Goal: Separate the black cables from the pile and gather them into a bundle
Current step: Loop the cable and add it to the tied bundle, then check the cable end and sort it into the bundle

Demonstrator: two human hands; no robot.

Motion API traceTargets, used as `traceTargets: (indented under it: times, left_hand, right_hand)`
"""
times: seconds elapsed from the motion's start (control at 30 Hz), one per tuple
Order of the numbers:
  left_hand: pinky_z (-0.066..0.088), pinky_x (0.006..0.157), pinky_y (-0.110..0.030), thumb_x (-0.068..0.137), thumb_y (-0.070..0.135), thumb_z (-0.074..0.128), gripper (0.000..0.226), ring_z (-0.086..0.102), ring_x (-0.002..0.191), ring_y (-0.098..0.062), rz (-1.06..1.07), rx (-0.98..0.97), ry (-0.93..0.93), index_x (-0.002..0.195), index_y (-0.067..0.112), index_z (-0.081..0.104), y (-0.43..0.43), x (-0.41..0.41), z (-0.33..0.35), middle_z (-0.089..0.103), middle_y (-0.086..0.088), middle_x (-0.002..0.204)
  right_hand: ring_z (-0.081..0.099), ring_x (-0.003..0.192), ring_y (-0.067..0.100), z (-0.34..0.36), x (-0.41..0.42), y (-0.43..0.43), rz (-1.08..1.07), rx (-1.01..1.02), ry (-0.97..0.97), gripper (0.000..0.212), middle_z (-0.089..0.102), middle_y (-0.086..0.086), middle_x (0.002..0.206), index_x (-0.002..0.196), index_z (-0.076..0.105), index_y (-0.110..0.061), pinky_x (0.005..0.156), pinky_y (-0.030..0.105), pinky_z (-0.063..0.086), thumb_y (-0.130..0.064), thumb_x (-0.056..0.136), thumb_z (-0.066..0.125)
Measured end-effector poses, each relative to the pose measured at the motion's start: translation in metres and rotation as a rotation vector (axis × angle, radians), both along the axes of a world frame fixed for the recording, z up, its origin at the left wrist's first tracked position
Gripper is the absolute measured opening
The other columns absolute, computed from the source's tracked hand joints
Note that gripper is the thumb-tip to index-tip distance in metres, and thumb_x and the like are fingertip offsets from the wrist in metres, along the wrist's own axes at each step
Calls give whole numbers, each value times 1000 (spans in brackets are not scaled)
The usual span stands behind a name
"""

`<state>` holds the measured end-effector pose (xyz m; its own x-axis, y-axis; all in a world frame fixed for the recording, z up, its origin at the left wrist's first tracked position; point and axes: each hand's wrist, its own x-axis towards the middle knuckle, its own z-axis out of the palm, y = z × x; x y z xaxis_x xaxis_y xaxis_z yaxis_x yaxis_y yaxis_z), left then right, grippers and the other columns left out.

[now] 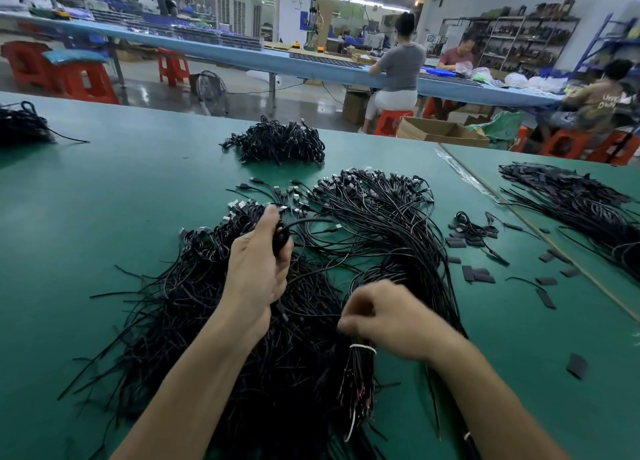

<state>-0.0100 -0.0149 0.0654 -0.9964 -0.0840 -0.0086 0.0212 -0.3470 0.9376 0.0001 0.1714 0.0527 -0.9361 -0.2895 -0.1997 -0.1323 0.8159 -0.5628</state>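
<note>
The black cables lie in a wide, loose pile in the middle of the green table. Their plug ends fan away from the person and the cut ends trail back toward them. They look thin, light and floppy, and they snag on one another. I'd judge it best to take a few near the plugs, where they run side by side, and draw them out gently.

The left hand is closed round a small coil of cable held above the pile. The right hand sits low at the near side with its fingers curled, just above a white tie binding one sheaf (it is blurred, so I cannot tell whether it has a strand).

Small black strips are scattered to the right, and another heap sits farther back. Beyond, people sit on red stools at a long blue table, with shelves along the wall.
</note>
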Motion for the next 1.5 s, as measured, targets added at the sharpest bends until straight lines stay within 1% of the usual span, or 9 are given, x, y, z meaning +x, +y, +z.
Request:
traceTargets:
  times: [0.17, 0.33, 0.47, 0.7, 0.9, 1.07, 1.2, 1.33, 1.5]
  left_hand:
    - [16, 30, -17, 100, 40, 48, 59, 23, 29, -7, -104, -100, 37, 46, 20, 60, 7, 4, 0, 38, 5, 42]
    - [22, 31, -12, 93, 40, 52, 34, 26, 30, -5, -287, -88, 107, 93, 9, 66, 14, 12, 2, 38, 9, 43]
    - [24, 33, -11, 86, 37, 48, 41, 26, 28, -5, -275, 37, 163, 114, 13, 66, 16, 13, 4, 34, 7, 40]
    - [21, 37, -12, 104, 47, 35, 56, 20, 31, -6, -156, 30, 108, 94, 16, 80, 21, 12, 2, 44, 7, 39]
    - [23, 33, -14, 101, 54, 39, 59, 28, 31, -6, -90, 39, -44, 76, 20, 81, 26, 10, -1, 41, 8, 40]
    - [20, 34, -15, 102, 46, 46, 48, 26, 37, -7, -318, 10, -173, 66, 19, 62, 19, 10, -5, 34, 2, 52]
    - [15, 32, -7, 101, 19, 35, 49, 25, 30, -3, -515, -13, -307, 55, 17, 52, 19, 12, -6, 39, 1, 44]
    - [15, 29, -8, 101, 30, 31, 62, 25, 30, -3, -633, 4, -374, 43, 22, 51, 22, 13, -4, 40, 1, 44]
    - [16, 28, -9, 91, 59, 41, 52, 22, 34, -2, -769, 220, -355, 55, 22, 50, 21, 8, -7, 31, 6, 53]
  right_hand:
    - [60, 63, -4, 20, -6, -3, -454, -595, 549, 5, 69, -10, 72, 85, 71, -23, 60, 14, 49, -25, 89, 72]
    - [63, 67, 0, 27, 9, -37, -351, -995, 519, 5, 72, -9, 75, 84, 73, -21, 63, 15, 51, -19, 88, 72]
    - [62, 68, 1, 21, 19, -47, -166, -840, 486, 13, 70, -7, 78, 88, 72, -17, 63, 12, 47, -6, 92, 67]
    - [60, 101, -1, 31, 24, -39, -26, -382, 717, 15, 62, -22, 101, 102, 74, -23, 89, 15, 48, -13, 94, 65]
    - [54, 90, 16, 25, 33, -43, 120, 118, 937, 4, 59, -4, 91, 90, 67, -16, 81, 33, 51, -12, 91, 66]
    - [52, 94, 21, 37, 33, -39, 368, 313, 1063, 8, 61, 2, 97, 91, 67, -13, 80, 32, 39, -7, 85, 67]
    - [55, 100, 16, 56, 26, -32, 448, 315, 906, 8, 63, -3, 107, 94, 68, -17, 88, 34, 43, -19, 92, 61]
    - [50, 92, 10, 59, 24, -29, 295, 16, 676, 9, 57, -8, 95, 86, 67, -17, 84, 26, 40, -19, 94, 63]
    - [56, 86, 9, 52, 13, -20, 174, -127, 537, 10, 58, -11, 88, 83, 65, -20, 79, 29, 47, -19, 92, 68]
